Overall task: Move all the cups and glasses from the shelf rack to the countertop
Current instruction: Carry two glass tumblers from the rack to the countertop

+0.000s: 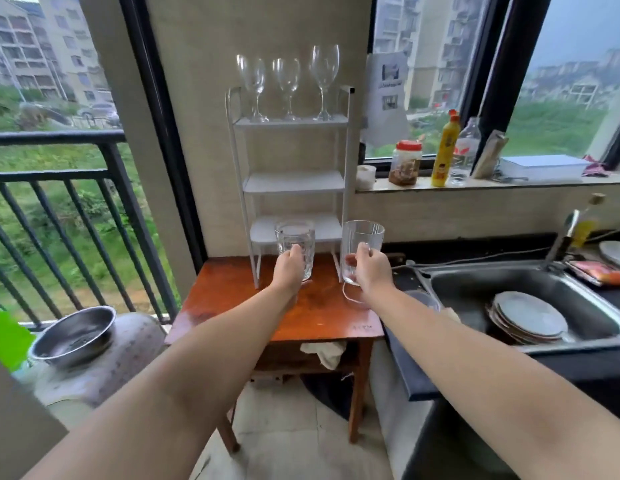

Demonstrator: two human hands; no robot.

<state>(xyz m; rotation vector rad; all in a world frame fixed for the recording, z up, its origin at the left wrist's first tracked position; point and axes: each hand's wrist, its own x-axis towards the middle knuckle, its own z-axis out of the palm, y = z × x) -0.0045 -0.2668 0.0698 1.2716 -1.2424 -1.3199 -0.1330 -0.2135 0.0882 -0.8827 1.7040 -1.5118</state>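
Both glasses in the hands are empty. The left hand [290, 268] has its fingers closed around a faceted tumbler [295, 244], and the right hand [371, 270] grips a smooth tall glass [362, 247], both in front of the lowest shelf of the white rack [294, 183], above the wooden desk [301, 317]. Three wine glasses [288, 86] stand on the top shelf. The sink [440, 282] holds stacked plates [528, 318]. A yellow bottle [444, 152] stands on the windowsill; its label is not readable.

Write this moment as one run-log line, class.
left hand: grips faceted clear glass tumbler | right hand: grips smooth clear glass tumbler | white three-tier shelf rack: three clear wine glasses on top tier
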